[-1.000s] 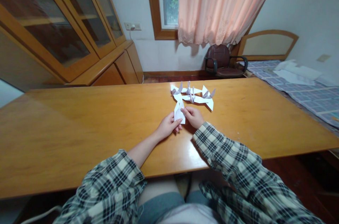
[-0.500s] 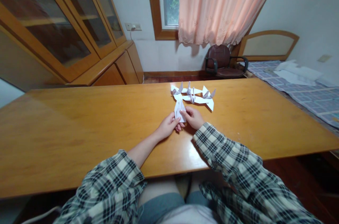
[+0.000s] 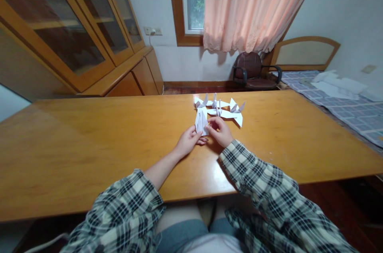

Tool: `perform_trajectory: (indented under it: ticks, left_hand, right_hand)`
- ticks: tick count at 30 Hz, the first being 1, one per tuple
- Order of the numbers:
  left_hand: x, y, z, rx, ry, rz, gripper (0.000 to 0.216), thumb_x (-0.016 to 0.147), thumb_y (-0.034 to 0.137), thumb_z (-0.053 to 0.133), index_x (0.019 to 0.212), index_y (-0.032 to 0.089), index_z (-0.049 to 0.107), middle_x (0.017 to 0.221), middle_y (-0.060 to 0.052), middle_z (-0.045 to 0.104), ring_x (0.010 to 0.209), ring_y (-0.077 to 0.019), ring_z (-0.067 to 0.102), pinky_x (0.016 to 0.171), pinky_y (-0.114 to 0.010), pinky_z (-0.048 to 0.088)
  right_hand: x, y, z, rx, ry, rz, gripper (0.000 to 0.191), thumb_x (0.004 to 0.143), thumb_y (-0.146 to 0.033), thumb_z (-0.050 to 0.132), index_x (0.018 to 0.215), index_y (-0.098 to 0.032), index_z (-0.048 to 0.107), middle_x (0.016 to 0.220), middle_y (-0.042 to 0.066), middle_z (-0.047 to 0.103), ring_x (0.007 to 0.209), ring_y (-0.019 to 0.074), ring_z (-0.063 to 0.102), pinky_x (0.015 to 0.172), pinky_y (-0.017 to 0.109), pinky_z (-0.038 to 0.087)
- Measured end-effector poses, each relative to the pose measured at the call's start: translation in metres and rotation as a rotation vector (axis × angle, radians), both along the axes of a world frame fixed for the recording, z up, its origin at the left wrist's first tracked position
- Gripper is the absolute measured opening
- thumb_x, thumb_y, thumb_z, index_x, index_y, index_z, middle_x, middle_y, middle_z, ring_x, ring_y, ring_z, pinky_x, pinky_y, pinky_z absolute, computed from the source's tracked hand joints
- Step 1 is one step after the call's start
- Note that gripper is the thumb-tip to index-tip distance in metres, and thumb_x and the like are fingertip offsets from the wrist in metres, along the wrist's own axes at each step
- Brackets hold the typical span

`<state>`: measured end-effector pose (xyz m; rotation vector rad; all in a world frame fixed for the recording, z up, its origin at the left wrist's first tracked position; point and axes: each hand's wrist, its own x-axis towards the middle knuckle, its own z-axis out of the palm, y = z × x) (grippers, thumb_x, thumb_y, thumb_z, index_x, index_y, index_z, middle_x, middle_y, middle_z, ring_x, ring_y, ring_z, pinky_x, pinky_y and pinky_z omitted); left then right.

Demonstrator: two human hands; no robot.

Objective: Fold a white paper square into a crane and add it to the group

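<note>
A half-folded white paper piece (image 3: 201, 121) stands up between my two hands over the wooden table (image 3: 89, 141). My left hand (image 3: 188, 141) pinches its lower left edge. From the right, the fingers of my right hand (image 3: 220, 131) close on its lower right side. Just beyond it, several finished white paper cranes (image 3: 220, 107) lie in a small cluster on the table, touching one another.
A dark office chair (image 3: 253, 70) stands past the table's far edge under a pink curtain (image 3: 254, 5). A wooden glass-door cabinet (image 3: 74, 33) lines the left wall. A bed with a checked cover (image 3: 344, 105) and white sheets lies at right.
Both hands have lifted the folded paper a little and shifted it slightly away from me, toward the cranes. The cranes have not moved.
</note>
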<state>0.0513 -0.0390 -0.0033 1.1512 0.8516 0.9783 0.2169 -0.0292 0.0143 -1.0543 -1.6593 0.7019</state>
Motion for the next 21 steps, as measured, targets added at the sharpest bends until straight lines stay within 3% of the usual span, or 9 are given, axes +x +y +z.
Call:
perform_trajectory:
  ticks: [6, 16, 21]
  left_hand:
    - [-0.0003, 0.0003, -0.0005, -0.006, 0.012, -0.016, 0.043, 0.075, 0.043, 0.069, 0.099, 0.011, 0.053, 0.069, -0.005, 0.068, 0.063, -0.0142, 0.068, 0.059, -0.022, 0.054]
    - [-0.0005, 0.0020, -0.0004, -0.067, -0.041, -0.016, 0.040, 0.075, 0.039, 0.071, 0.099, 0.011, 0.054, 0.079, -0.008, 0.070, 0.063, -0.0130, 0.068, 0.061, -0.023, 0.055]
    - [-0.0003, 0.0022, -0.0016, -0.060, -0.049, -0.002, 0.042, 0.074, 0.043, 0.070, 0.099, 0.012, 0.056, 0.080, -0.007, 0.070, 0.062, -0.0129, 0.067, 0.062, -0.025, 0.056]
  right_hand:
    - [0.0005, 0.0020, -0.0014, 0.004, 0.018, 0.018, 0.016, 0.079, -0.032, 0.060, 0.089, -0.020, 0.057, 0.082, 0.002, 0.050, 0.065, 0.0128, 0.046, 0.060, 0.028, 0.041]
    - [0.0012, -0.0006, 0.0021, 0.092, -0.011, 0.035, 0.006, 0.081, -0.025, 0.055, 0.079, -0.021, 0.059, 0.080, 0.003, 0.051, 0.069, 0.0147, 0.047, 0.062, 0.029, 0.041]
    - [0.0016, -0.0033, 0.0049, 0.161, -0.042, 0.083, 0.012, 0.077, -0.015, 0.052, 0.080, -0.021, 0.062, 0.083, 0.004, 0.055, 0.073, 0.0160, 0.050, 0.064, 0.031, 0.043]
